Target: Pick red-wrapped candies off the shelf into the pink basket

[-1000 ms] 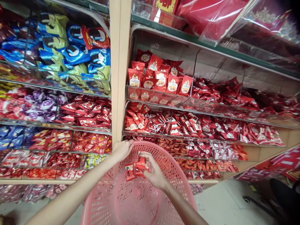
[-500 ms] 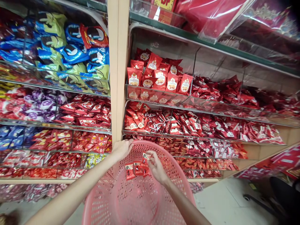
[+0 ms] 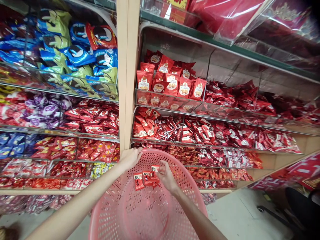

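My left hand [image 3: 130, 157] grips the far rim of a pink perforated plastic basket [image 3: 120, 213], tilted toward me. Inside it, against the far wall, lie a few small red snack packets [image 3: 143, 178] with white characters. My right hand [image 3: 167, 177] is inside the basket beside them, its fingers pinched on one red packet [image 3: 155, 168] at the top of the little pile.
Shop shelves stand just behind the basket. Clear-fronted bins hold red cookie packs [image 3: 170, 83], red sweets [image 3: 200, 131], blue and green biscuit bags [image 3: 75, 56] and purple sweets [image 3: 42, 110]. A beige upright post [image 3: 125, 76] divides the shelves. Tiled floor [image 3: 240, 216] lies at lower right.
My right hand has moved slightly up and left inside the basket, from holding a bunch of packets to pinching one at the pile's top. The left hand keeps its grip on the rim.
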A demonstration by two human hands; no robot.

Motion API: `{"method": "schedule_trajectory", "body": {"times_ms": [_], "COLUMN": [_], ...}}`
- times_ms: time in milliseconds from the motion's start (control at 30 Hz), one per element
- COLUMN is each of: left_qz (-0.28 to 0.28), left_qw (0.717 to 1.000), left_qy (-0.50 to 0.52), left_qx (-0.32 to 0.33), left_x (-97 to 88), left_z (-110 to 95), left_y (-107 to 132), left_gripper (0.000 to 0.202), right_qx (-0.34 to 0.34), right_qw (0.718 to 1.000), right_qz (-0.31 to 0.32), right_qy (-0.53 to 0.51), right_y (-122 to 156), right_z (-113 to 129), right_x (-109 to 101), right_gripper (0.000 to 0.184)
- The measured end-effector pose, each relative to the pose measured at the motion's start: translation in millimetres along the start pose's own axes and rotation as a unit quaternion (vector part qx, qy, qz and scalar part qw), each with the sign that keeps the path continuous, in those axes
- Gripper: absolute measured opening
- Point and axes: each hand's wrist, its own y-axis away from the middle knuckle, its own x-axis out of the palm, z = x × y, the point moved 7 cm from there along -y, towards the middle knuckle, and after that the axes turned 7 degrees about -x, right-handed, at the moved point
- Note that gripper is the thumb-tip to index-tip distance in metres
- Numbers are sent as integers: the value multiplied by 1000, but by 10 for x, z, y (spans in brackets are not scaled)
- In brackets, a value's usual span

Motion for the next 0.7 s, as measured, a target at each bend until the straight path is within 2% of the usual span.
{"method": "schedule_trajectory", "body": {"times_ms": [133, 267, 500, 700], "left_qz": [-6, -14, -20, -25], "left_qw": [1000, 1000, 1000, 1000], "left_qy": [-2, -3, -6, -8], "left_qx": [8, 15, 15, 12], "left_x": [4, 5, -13, -31], "left_z": [-1, -3, -17, -26], "left_y": [-1, 1, 6, 22], "left_gripper": [43, 42, 43, 43], "right_qx": [26, 35, -6, -43], "right_qw": [999, 998, 995, 986], "right_qz": [-20, -42, -38, -47], "right_qy": [-28, -1, 95, 151], "right_y": [-20, -19, -51, -87], "right_z": [-76, -78, -81, -52], "right_x": [-34, -60, 27, 103], "right_gripper": [51, 45, 27, 23]}}
